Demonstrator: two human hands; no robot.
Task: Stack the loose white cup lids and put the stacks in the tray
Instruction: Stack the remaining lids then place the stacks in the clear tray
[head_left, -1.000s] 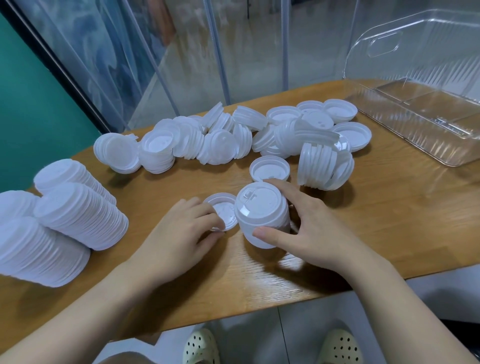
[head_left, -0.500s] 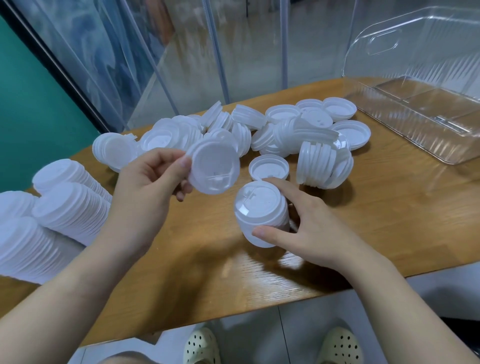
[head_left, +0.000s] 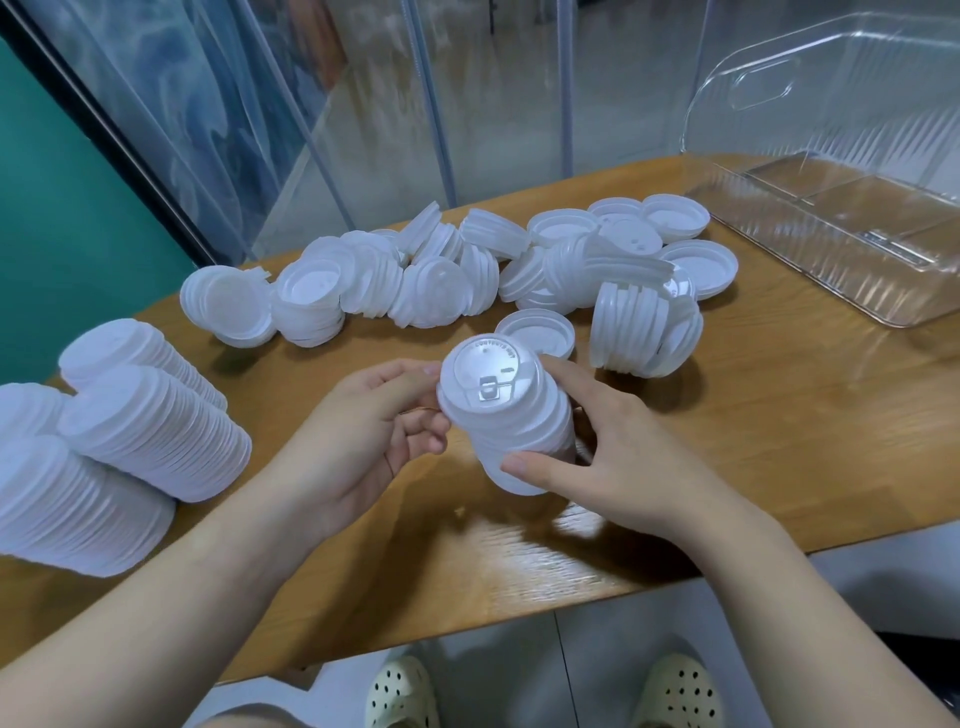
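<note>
Your right hand (head_left: 613, 457) curls around a short stack of lids (head_left: 511, 421) near the front middle of the desk (head_left: 779, 431), thumb pressed to its lower side and fingers wrapped behind it, the stack tilted so its top faces you. Your left hand (head_left: 363, 436) meets the same stack from the other side, thumb and fingertips pinching the rim of the top lid (head_left: 488, 382), which sits on the stack with its sip tab showing. Just behind the stack a single lid (head_left: 535, 332) lies open side up on the wood. Beyond it a loose heap of white lids (head_left: 457, 270) spreads across the middle of the desk, some nested in short leaning rows, some lying singly. At your far left, long finished stacks (head_left: 130, 431) lie on their sides against each other at the desk's edge. The clear plastic tray (head_left: 831, 249) sits at the far right corner, well apart from your hands, its ribbed lid standing open behind it. Under the desk edge you can see your two perforated cream clogs (head_left: 402, 696) on the floor.
</note>
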